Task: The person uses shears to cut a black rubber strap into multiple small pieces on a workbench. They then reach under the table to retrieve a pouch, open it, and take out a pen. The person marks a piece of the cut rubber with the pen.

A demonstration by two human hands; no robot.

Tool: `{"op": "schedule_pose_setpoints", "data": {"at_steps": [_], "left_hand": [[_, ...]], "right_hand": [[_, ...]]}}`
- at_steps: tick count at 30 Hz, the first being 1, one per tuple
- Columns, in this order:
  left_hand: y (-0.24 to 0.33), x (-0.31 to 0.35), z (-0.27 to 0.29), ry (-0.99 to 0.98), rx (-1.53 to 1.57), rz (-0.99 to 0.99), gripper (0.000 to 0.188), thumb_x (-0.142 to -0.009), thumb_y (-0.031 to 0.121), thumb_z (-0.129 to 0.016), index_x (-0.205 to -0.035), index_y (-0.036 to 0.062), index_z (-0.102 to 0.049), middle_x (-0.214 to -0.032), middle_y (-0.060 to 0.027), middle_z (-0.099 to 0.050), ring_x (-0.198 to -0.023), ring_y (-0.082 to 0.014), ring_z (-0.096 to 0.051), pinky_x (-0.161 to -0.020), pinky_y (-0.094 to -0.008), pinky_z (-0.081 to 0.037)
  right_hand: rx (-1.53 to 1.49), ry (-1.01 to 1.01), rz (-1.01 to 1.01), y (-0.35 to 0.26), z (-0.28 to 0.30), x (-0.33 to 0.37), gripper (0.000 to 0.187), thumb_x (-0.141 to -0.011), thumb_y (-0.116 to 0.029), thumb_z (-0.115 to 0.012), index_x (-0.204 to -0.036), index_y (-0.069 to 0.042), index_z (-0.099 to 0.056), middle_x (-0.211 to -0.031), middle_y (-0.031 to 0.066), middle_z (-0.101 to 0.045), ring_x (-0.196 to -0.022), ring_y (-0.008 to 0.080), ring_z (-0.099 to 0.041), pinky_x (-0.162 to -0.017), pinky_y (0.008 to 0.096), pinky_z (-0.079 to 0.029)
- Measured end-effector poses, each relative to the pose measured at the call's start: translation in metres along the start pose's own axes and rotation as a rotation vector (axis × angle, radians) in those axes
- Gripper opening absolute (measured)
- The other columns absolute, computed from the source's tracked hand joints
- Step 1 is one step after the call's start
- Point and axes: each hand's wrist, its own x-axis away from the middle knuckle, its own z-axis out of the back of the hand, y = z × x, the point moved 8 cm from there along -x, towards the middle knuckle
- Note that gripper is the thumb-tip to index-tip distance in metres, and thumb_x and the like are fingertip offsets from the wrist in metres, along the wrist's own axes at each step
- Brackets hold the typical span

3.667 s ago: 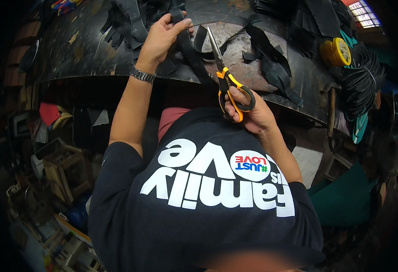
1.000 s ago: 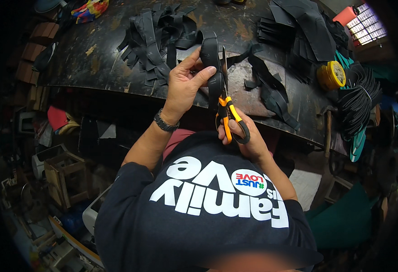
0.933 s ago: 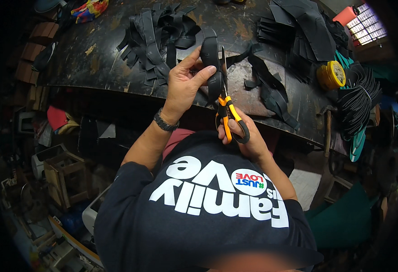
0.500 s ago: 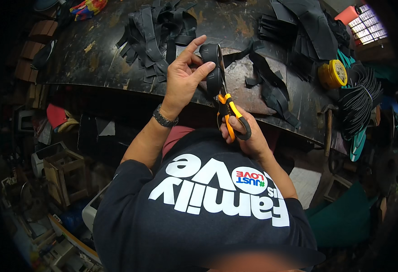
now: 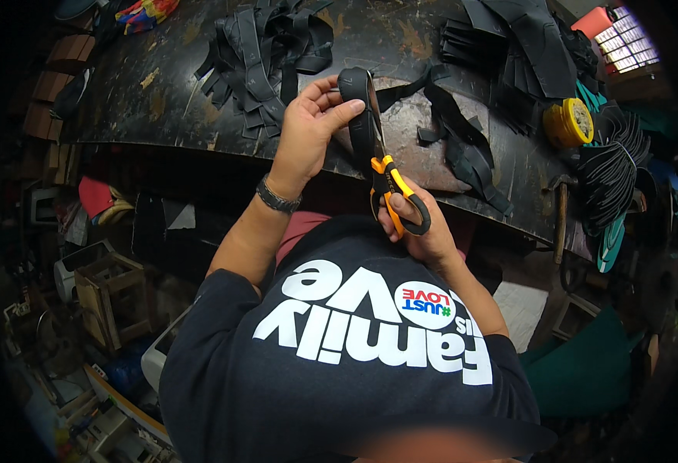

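Note:
My left hand (image 5: 317, 119) pinches a black strip (image 5: 360, 127), its thumb on the near face and its fingers behind. The strip bends over at the top and hangs down in front of the table edge. A pair of scissors (image 5: 389, 174) with yellow and black handles sits in my right hand (image 5: 422, 224), fingers through the loops. The blades point away from me and run along the strip's right edge; how far apart they are is hard to make out. A watch is on my left wrist.
On the dark worktable (image 5: 154, 108) lie a heap of black strips (image 5: 258, 62), loose strips (image 5: 459, 131) over a worn board (image 5: 408, 154), and stacked black sheets (image 5: 501, 54). A yellow tub (image 5: 567, 123), a hammer (image 5: 561, 224) and a bundle of thin black cords (image 5: 613, 166) are at the right.
My left index finger, raised before, has folded down behind the strip. The strip's top has risen slightly and shifted left. The scissors stay beside it, moved only a little.

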Motion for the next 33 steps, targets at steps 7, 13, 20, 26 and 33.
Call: {"op": "schedule_pose_setpoints", "data": {"at_steps": [7, 13, 20, 26, 33], "left_hand": [[-0.003, 0.001, -0.003, -0.061, 0.082, -0.016, 0.036, -0.085, -0.004, -0.066, -0.12, 0.0024, -0.06, -0.099, -0.0027, -0.065, -0.089, -0.0092, -0.062, -0.08, -0.0234, -0.054], [0.01, 0.005, -0.008, -0.054, -0.081, -0.197, 0.053, -0.085, -0.006, -0.064, -0.135, 0.0059, -0.051, -0.104, -0.004, -0.066, -0.091, -0.0099, -0.063, -0.083, -0.0246, -0.053], [0.012, 0.005, -0.004, -0.078, -0.136, -0.21, 0.056, -0.085, -0.005, -0.065, -0.137, 0.0061, -0.049, -0.103, -0.0037, -0.066, -0.091, -0.009, -0.063, -0.082, -0.0228, -0.053], [0.005, 0.003, 0.003, -0.039, -0.128, -0.187, 0.057, -0.083, -0.004, -0.067, -0.136, 0.0071, -0.05, -0.101, -0.0024, -0.066, -0.088, -0.0074, -0.061, -0.078, -0.0208, -0.051], [0.076, -0.047, 0.044, -0.045, -0.629, -0.312, 0.059, -0.081, 0.011, -0.075, -0.135, 0.0085, -0.052, -0.093, -0.0019, -0.061, -0.084, -0.0113, -0.058, -0.075, -0.0241, -0.05]], "right_hand": [[-0.02, 0.009, 0.0, 0.004, -0.001, -0.001, 0.045, -0.087, -0.039, -0.068, -0.109, -0.003, -0.052, -0.067, 0.0023, -0.054, -0.055, 0.0072, -0.05, -0.05, 0.0184, -0.039], [-0.001, 0.018, -0.004, 0.002, 0.001, -0.001, 0.045, -0.086, -0.039, -0.069, -0.109, -0.004, -0.052, -0.066, 0.0016, -0.054, -0.055, 0.0066, -0.05, -0.05, 0.0182, -0.039], [0.039, 0.038, -0.02, 0.001, 0.001, 0.0, 0.04, -0.086, -0.038, -0.068, -0.1, -0.004, -0.053, -0.066, 0.0019, -0.051, -0.053, 0.006, -0.047, -0.046, 0.0173, -0.037], [-0.017, 0.06, -0.049, 0.005, 0.002, -0.001, 0.028, -0.09, -0.028, -0.067, -0.1, -0.005, -0.055, -0.064, 0.0003, -0.053, -0.049, 0.0045, -0.049, -0.044, 0.0159, -0.038], [-0.076, 0.143, -0.017, 0.005, 0.013, -0.001, 0.029, -0.093, -0.031, -0.063, -0.098, -0.005, -0.054, -0.066, 0.0039, -0.056, -0.048, 0.0068, -0.05, -0.046, 0.0166, -0.04]]}}
